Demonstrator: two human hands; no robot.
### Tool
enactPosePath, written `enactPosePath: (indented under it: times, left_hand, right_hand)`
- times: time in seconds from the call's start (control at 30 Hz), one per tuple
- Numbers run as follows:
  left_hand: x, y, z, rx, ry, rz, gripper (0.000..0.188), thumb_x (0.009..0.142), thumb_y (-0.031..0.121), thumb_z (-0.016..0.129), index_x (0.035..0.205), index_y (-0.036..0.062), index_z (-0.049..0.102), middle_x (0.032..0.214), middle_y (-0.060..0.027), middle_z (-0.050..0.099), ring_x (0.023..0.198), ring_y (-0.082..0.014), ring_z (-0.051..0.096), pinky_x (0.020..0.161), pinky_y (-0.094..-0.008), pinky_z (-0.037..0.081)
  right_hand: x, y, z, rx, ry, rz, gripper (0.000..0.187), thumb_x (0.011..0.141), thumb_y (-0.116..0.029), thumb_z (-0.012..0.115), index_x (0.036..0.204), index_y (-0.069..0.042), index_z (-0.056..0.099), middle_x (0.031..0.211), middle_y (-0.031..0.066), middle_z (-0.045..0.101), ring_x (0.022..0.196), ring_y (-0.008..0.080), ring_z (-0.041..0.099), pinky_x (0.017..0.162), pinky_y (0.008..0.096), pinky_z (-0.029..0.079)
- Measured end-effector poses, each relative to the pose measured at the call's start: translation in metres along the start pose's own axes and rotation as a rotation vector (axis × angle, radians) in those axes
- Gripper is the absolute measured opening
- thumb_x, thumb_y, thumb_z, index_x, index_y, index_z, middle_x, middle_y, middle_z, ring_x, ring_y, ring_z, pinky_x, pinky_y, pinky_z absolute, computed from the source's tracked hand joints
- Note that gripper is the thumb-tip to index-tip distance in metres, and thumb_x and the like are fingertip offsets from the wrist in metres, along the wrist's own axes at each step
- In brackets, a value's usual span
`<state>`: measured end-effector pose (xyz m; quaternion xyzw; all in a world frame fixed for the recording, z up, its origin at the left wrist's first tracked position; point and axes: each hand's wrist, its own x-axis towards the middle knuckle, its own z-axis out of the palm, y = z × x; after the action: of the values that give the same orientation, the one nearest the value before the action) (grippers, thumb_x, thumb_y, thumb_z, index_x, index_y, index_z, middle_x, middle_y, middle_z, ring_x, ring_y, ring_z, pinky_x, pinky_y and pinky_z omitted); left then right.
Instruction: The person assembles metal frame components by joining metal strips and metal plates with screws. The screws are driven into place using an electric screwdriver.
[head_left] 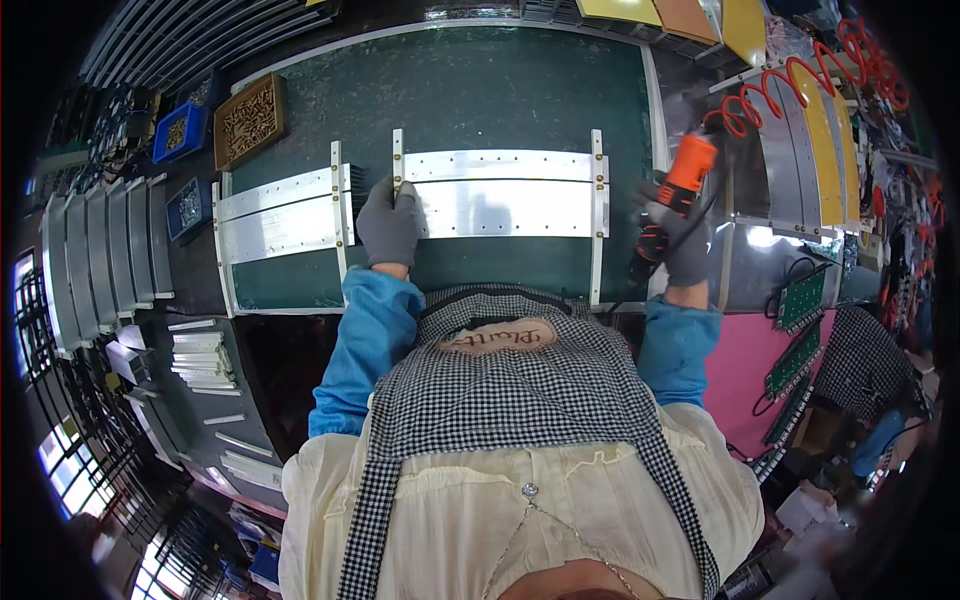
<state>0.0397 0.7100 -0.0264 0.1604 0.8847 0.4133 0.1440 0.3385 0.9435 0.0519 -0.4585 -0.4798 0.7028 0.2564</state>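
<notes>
My left hand (386, 228), in a grey glove, grips the left end of a shiny metal panel (500, 210). Its thumb lies by a narrow white crossbar (398, 145), while the other fingers are partly hidden. A second crossbar (597, 255) runs under or along the panel's right end, with small brass-coloured screws on it. Off to the right, apart from the panel, my gloved right hand (685, 240) is wrapped round an orange and black power screwdriver (690, 165). A similar panel assembly (285, 225) lies just left of my left hand.
Beyond the left panel stand a brown tray of screws (220, 140) and blue bins (172, 150). A red coiled hose (770, 85) hangs at the upper right. Green circuit boards (800, 300) rest on a pink surface (740, 375). White strips (205, 360) lie at the left.
</notes>
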Motion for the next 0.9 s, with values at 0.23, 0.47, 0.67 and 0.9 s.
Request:
enactPosePath:
  times: [0.23,0.47,0.67,0.9]
  left_hand:
    - [0.0,-0.002,-0.001,-0.023,0.013,-0.012,0.032,0.091,0.021,0.066,0.117,0.0032,0.068,0.097,-0.016,0.073,0.087,-0.027,0.071,0.079,-0.0359,0.054]
    - [0.0,-0.004,0.001,0.021,0.041,0.026,0.03,0.089,0.026,0.066,0.113,0.007,0.069,0.093,-0.0192,0.071,0.086,-0.0356,0.07,0.078,-0.041,0.054]
    - [-0.003,-0.004,0.001,0.02,0.048,-0.009,0.032,0.089,0.029,0.065,0.115,0.0098,0.067,0.096,-0.0185,0.071,0.089,-0.036,0.069,0.08,-0.0433,0.054]
    - [-0.002,-0.007,0.002,0.054,0.057,-0.002,0.031,0.09,0.03,0.064,0.116,0.0116,0.066,0.094,-0.0164,0.072,0.087,-0.037,0.069,0.077,-0.0457,0.054]
  right_hand:
    - [-0.024,-0.076,-0.011,0.048,-0.108,-0.513,0.069,0.076,-0.006,0.064,0.14,0.001,0.04,0.115,0.0206,0.064,0.095,0.0297,0.067,0.081,0.0401,0.056]
    - [-0.011,-0.096,0.104,0.283,-0.423,-0.897,0.069,0.082,-0.016,0.064,0.143,0.001,0.037,0.109,0.0124,0.065,0.099,0.0282,0.06,0.09,0.0436,0.049]
    - [-0.004,-0.072,0.221,0.417,-0.61,-0.759,0.066,0.082,0.01,0.056,0.143,0.0,0.032,0.105,0.0163,0.066,0.092,0.0268,0.066,0.084,0.0411,0.056]
    - [0.011,-0.047,0.271,0.255,-0.639,-0.6,0.061,0.082,0.004,0.062,0.136,-0.001,0.035,0.096,0.013,0.069,0.09,0.022,0.068,0.083,0.0368,0.056]
